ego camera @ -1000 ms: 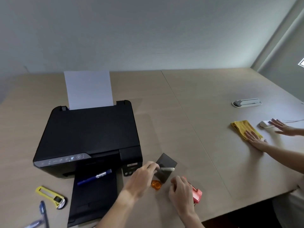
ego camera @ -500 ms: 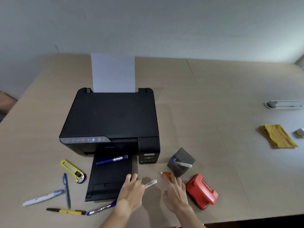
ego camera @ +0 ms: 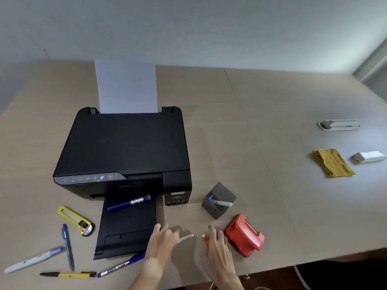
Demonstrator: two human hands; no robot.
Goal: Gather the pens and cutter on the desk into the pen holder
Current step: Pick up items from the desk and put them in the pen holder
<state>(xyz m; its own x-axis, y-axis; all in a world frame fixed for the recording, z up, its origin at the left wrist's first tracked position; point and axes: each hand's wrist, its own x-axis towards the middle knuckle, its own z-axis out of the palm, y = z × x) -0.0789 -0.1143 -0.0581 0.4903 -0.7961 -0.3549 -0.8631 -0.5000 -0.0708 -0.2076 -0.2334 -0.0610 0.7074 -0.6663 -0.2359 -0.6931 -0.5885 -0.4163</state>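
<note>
Lying loose at the near left of the desk (ego camera: 261, 126) are one yellow cutter (ego camera: 75, 220) and four pens (ego camera: 68, 246), a fifth (ego camera: 128, 203) rests on the printer (ego camera: 125, 149) tray, and one more (ego camera: 222, 203) sits in the grey holder (ego camera: 218, 200). The left hand (ego camera: 162, 242) pinches a white pen (ego camera: 186, 238). The right hand (ego camera: 217, 248) rests spread over an orange cap (ego camera: 206, 239), beside one red punch (ego camera: 244, 234).

Motion-blurred left hand (ego camera: 162, 241) over a white pen (ego camera: 185, 238); orange item (ego camera: 207, 240) half hidden under right hand (ego camera: 217, 254).
</note>
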